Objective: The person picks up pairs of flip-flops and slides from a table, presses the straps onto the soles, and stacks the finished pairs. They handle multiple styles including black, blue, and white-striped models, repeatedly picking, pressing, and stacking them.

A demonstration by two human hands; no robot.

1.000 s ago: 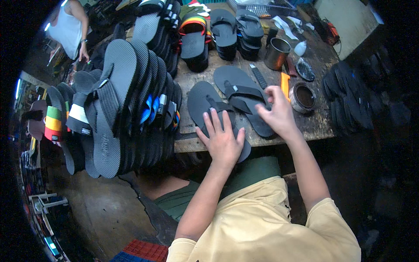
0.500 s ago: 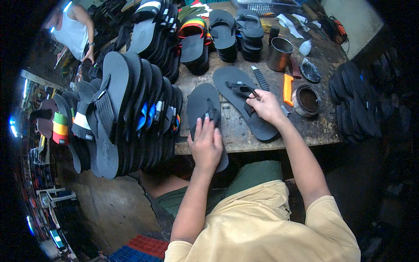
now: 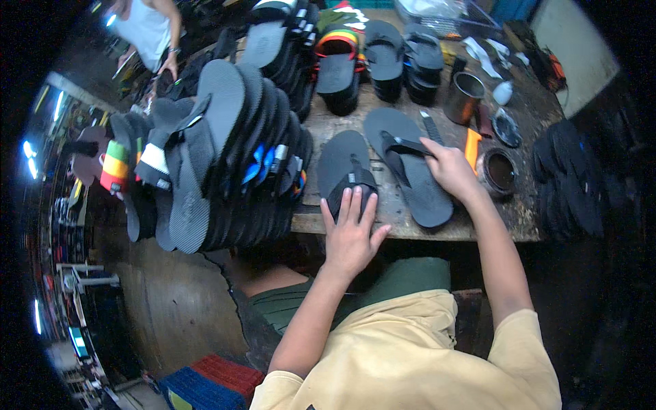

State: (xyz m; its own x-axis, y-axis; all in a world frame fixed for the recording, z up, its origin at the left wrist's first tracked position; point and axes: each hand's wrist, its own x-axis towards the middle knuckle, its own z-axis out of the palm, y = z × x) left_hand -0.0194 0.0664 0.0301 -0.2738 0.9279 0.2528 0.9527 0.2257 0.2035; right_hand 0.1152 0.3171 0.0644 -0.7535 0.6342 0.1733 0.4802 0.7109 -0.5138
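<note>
Two dark grey flip-flops lie side by side, soles down, at the near edge of the workbench. My left hand (image 3: 353, 229) rests on the left flip-flop (image 3: 339, 157), fingers spread over its strap and covering its heel end. My right hand (image 3: 452, 171) is closed at the right side of the strap (image 3: 410, 145) on the right flip-flop (image 3: 430, 205). The thumb is hidden there. Just beyond that hand lie a dark-handled blade tool (image 3: 431, 128) and an orange handle (image 3: 472, 147).
A tall stack of flip-flops (image 3: 225, 102) crowds the left, with more stacks (image 3: 338, 75) behind. To the right stand a metal cup (image 3: 467, 96), a round tin (image 3: 497, 171) and a white bottle (image 3: 503, 92). Dark footwear (image 3: 567, 178) is piled beyond the bench (image 3: 523, 222). Another person (image 3: 147, 34) stands far left.
The whole view has shifted, moving things rightward. My left fingers have spread and slid toward the heel; the left flip-flop has turned. The right flip-flop's strap, earlier pinched up, now lies lower.
</note>
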